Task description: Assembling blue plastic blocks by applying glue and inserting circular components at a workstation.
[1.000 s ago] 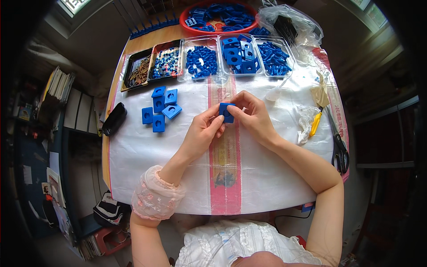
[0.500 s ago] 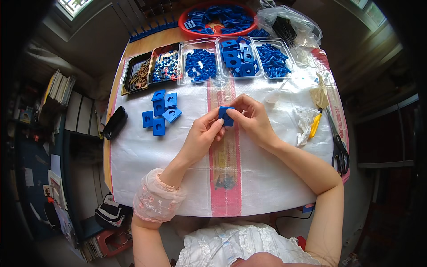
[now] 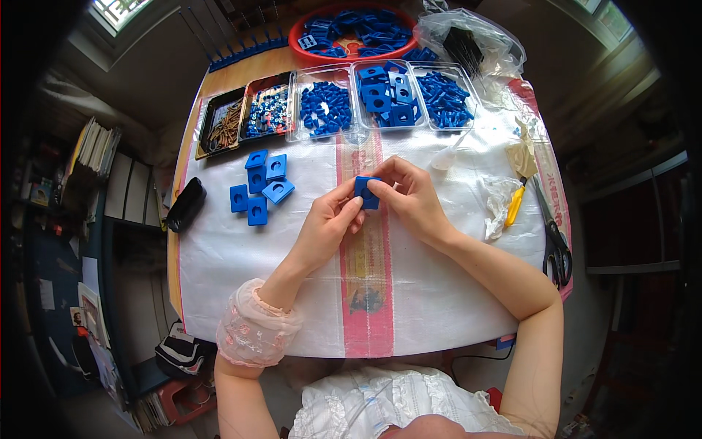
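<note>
Between my two hands, over the middle of the table, is a blue square plastic piece (image 3: pixel 367 194) with a round recess. My left hand (image 3: pixel 333 219) pinches its left side with thumb and fingers. On its right side, my right hand (image 3: pixel 409 196) grips it, the thumb lying on the face and the fingers curled behind. The far side of the piece is hidden by the fingers. Left of my hands lies a loose group of several similar blue square pieces (image 3: pixel 257 178), each with a hole, some overlapping.
Along the back stand trays of brass screws (image 3: pixel 227 126), nuts (image 3: pixel 269 111), small blue parts (image 3: pixel 323 106), blue squares (image 3: pixel 377 103) and blue slim parts (image 3: pixel 442 99). Behind them is a red basin (image 3: pixel 298 53). A black case (image 3: pixel 186 205) lies left; a yellow-handled cutter (image 3: pixel 515 206) and scissors (image 3: pixel 560 262) lie right.
The whole view has shifted slightly, so things on the table appear a little to the left. Both hands keep the same hold on the blue piece.
</note>
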Available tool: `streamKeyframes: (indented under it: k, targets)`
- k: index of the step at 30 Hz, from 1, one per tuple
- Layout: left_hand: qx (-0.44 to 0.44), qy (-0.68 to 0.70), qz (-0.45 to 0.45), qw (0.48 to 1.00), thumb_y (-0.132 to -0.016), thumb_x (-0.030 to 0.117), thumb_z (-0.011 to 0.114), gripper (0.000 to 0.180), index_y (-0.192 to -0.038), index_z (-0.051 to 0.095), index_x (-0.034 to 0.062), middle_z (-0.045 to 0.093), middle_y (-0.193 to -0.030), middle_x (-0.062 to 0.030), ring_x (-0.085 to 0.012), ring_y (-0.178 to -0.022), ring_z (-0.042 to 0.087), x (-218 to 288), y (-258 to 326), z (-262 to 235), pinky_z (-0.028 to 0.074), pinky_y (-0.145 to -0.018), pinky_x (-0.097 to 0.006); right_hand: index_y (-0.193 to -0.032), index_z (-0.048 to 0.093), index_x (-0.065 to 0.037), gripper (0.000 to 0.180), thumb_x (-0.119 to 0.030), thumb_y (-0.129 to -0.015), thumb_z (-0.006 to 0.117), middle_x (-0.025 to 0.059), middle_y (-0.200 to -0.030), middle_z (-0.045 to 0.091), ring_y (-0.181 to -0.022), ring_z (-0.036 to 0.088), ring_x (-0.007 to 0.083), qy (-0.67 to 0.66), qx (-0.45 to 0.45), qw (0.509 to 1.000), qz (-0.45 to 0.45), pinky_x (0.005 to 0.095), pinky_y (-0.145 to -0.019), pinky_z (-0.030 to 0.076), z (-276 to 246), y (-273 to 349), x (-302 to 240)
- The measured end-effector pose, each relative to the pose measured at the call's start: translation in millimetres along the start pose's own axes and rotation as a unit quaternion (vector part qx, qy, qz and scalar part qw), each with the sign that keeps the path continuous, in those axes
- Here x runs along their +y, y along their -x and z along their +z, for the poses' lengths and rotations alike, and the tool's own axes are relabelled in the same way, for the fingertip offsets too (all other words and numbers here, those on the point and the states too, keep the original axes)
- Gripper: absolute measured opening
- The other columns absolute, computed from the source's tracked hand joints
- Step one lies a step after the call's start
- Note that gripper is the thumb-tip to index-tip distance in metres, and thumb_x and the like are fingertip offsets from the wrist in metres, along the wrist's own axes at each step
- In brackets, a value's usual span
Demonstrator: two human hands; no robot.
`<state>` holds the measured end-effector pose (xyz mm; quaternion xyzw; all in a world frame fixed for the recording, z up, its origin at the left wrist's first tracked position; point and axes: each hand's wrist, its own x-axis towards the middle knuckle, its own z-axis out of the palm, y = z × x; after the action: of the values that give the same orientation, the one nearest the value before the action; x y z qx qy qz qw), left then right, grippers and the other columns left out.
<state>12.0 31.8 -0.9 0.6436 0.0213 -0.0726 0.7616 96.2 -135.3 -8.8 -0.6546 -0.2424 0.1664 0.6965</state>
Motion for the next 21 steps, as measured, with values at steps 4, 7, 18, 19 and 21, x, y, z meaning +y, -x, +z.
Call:
streamKeyframes:
  k: [4, 7, 18, 19, 21]
  targets:
    - [-0.004, 0.001, -0.003, 1.0, -0.103, 0.011, 0.047, 0.037, -0.139, 0.051, 0.0029, 0.056, -0.08, 0.0036, -0.0024, -0.07, 0.049, 0.2, -0.6, 0.5, 0.042, -0.064, -0.018, -0.1, 0.067, -0.002, 0.015, -0.014, -0.091, 0.066, 0.0029, -0.085, 0.069, -0.073, 0.06, 0.0053, 0.007, 0.004, 1.0, 0.008, 0.0217, -0.061, 0.044, -0.9, 1.2, -2.0]
    - [0.0, -0.005, -0.001, 1.0, -0.103, 0.011, 0.047, 0.037, -0.138, 0.052, 0.003, 0.056, -0.08, 0.0039, -0.0022, -0.07, 0.049, -2.2, -0.8, -0.8, 0.043, -0.064, -0.018, -0.1, 0.067, -0.002, 0.015, -0.014, -0.091, 0.066, 0.0027, -0.085, 0.069, -0.074, 0.06, 0.0053, 0.002, -0.003, 1.0, 0.017, 0.0217, -0.062, 0.044, -0.2, 1.2, -5.9]
    - [0.001, 0.005, -0.001, 1.0, -0.103, 0.012, 0.048, 0.037, -0.138, 0.052, 0.0026, 0.056, -0.081, 0.0037, -0.0023, -0.071, 0.049, -0.2, -0.3, -0.3, 0.042, -0.064, -0.017, -0.099, 0.066, -0.001, 0.016, -0.016, -0.093, 0.065, 0.0024, -0.084, 0.068, -0.074, 0.059, 0.0048, -0.029, 0.003, 0.999, 0.025, 0.0212, -0.061, 0.044, -0.7, 0.3, -2.7]
    - [-0.001, 0.005, -0.001, 1.0, -0.103, 0.012, 0.048, 0.037, -0.138, 0.052, 0.0026, 0.056, -0.081, 0.0036, -0.0023, -0.071, 0.049, -0.8, -0.5, -0.7, 0.042, -0.064, -0.017, -0.098, 0.066, -0.001, 0.016, -0.016, -0.093, 0.065, 0.0023, -0.084, 0.068, -0.074, 0.059, 0.0046, -0.026, 0.003, 0.999, 0.026, 0.0211, -0.061, 0.044, -1.1, 0.2, -3.0]
    - [-0.006, 0.009, 0.002, 1.0, -0.103, 0.012, 0.048, 0.037, -0.138, 0.052, 0.0026, 0.056, -0.082, 0.0034, -0.0023, -0.071, 0.049, -2.9, -1.4, -1.4, 0.042, -0.064, -0.018, -0.097, 0.066, -0.001, 0.015, -0.016, -0.092, 0.066, 0.0021, -0.083, 0.068, -0.072, 0.059, 0.0043, -0.007, 0.003, 1.0, 0.021, 0.0209, -0.06, 0.043, -1.0, 0.6, -3.0]
